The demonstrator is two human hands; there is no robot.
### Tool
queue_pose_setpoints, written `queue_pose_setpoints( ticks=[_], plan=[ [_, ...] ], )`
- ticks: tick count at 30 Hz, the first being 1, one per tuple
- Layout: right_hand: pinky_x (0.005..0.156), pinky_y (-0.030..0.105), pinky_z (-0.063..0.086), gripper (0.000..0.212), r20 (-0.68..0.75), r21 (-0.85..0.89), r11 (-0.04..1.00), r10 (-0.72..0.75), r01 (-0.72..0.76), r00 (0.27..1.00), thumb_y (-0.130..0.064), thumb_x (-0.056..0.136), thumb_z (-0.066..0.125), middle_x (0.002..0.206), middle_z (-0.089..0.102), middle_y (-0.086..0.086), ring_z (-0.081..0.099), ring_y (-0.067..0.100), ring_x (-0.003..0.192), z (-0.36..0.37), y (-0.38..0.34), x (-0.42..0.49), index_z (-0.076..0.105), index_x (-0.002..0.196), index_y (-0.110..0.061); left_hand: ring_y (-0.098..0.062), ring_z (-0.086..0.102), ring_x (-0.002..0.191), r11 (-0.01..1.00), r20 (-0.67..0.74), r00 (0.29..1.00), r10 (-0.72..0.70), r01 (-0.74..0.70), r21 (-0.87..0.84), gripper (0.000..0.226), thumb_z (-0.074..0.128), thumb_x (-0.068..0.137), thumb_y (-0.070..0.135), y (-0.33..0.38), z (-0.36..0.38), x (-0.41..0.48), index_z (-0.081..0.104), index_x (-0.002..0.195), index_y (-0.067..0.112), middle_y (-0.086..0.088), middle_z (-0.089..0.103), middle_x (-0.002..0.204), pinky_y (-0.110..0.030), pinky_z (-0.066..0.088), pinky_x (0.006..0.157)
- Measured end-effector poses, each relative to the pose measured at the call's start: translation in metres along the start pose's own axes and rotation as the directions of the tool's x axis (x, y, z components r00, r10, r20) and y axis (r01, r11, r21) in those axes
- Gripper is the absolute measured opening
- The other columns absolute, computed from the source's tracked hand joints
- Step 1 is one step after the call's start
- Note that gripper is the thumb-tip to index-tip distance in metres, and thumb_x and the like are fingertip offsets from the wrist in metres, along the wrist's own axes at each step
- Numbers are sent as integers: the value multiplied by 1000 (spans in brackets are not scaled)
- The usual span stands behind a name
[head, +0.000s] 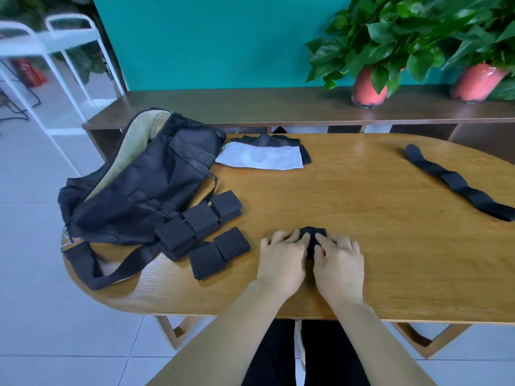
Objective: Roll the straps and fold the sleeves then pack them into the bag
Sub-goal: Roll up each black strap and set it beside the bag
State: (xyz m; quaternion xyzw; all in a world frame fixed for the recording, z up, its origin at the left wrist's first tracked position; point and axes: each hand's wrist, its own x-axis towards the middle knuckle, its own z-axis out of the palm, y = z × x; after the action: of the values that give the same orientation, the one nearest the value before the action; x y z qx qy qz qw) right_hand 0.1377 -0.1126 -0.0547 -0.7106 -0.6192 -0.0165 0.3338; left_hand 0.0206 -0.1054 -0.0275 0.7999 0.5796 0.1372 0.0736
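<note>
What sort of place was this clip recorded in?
Probably a home or office lounge rather than a workshop: an oval wooden table, a low wooden shelf against a teal wall carrying potted plants, and a pale tiled floor.

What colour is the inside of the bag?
Tan, showing along the open top of the bag in the head view.
</note>
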Motion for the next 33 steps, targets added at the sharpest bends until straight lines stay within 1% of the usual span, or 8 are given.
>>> queue_pose_setpoints(
  ticks=[3, 6, 11, 14, 19, 24, 28, 33],
  plan=[
    [85, 40, 40, 26, 74, 89, 995, 37, -43, 997, -5, 85, 63, 112, 65, 14, 56, 35, 97, 0, 0, -2, 71, 109, -11, -16, 24, 138, 1000, -9, 1000, 1, -1, -9, 46, 36, 101, 24, -2, 0, -5, 34, 147, 25, 1, 36, 152, -38, 22, 98],
    [98, 23, 27, 32, 180, 227, 963, 101, -141, 978, -7, 91, 55, 126, 58, 6, 50, 25, 117, -6, -3, -4, 65, 121, -13, -17, 28, 138, 997, -72, 997, -30, 25, -74, 48, 44, 97, 21, -3, 0, -13, 39, 145, 22, 0, 39, 150, -42, 24, 98],
    [101, 27, 41, 36, 214, 540, 823, 67, -176, 974, 1, 93, 49, 126, 57, 0, 52, 14, 118, -21, -40, -10, 61, 124, -10, -18, 59, 111, 999, -341, 940, -26, 17, -29, 46, 71, 76, 18, -13, -23, -28, 63, 121, 19, 0, 63, 127, -40, 43, 78],
    [106, 34, 40, 36, 202, 599, 795, -34, -97, 979, 1, 93, 49, 126, 56, -2, 49, 9, 119, -16, -72, -12, 62, 123, -12, -18, 62, 104, 991, -454, 883, -124, 134, -11, 40, 60, 78, 19, -36, -41, -41, 66, 117, 18, 0, 67, 121, -39, 41, 73],
    [97, 28, 31, 39, 219, 495, 862, -245, 108, 945, -2, 92, 48, 125, 57, -5, 42, 11, 115, 1, -125, -20, 64, 123, -19, -18, 56, 112, 926, -420, 836, -353, 378, -27, 38, 52, 89, 17, -85, -57, -77, 59, 126, 20, 5, 63, 126, -38, 25, 81],
    [91, 31, 26, 42, 339, 331, 924, -305, 190, 890, -8, 95, 44, 130, 52, -12, 30, 11, 125, 19, -149, -32, 57, 130, -26, -20, 52, 118, 869, -374, 801, -468, 494, -29, 40, 56, 88, 15, -107, -55, -99, 57, 128, 20, 3, 64, 124, -39, 21, 84],
    [91, 34, 27, 41, 359, 233, 933, -345, 274, 868, -9, 93, 46, 129, 53, -11, 30, 14, 127, 29, -148, -36, 57, 129, -26, -20, 42, 128, 856, -323, 817, -478, 516, 38, 40, 47, 96, 22, -115, -47, -102, 52, 135, 27, 6, 52, 140, -41, 24, 93],
    [85, 36, 33, 38, 259, 241, 920, -368, 309, 893, -5, 89, 52, 121, 60, -5, 39, 21, 121, 28, -144, -35, 63, 122, -21, -31, 63, 100, 900, -453, 820, -350, 428, 79, 38, 77, 69, 4, -118, -48, -99, 73, 105, 17, -6, 70, 112, -43, 37, 76]
  ],
)
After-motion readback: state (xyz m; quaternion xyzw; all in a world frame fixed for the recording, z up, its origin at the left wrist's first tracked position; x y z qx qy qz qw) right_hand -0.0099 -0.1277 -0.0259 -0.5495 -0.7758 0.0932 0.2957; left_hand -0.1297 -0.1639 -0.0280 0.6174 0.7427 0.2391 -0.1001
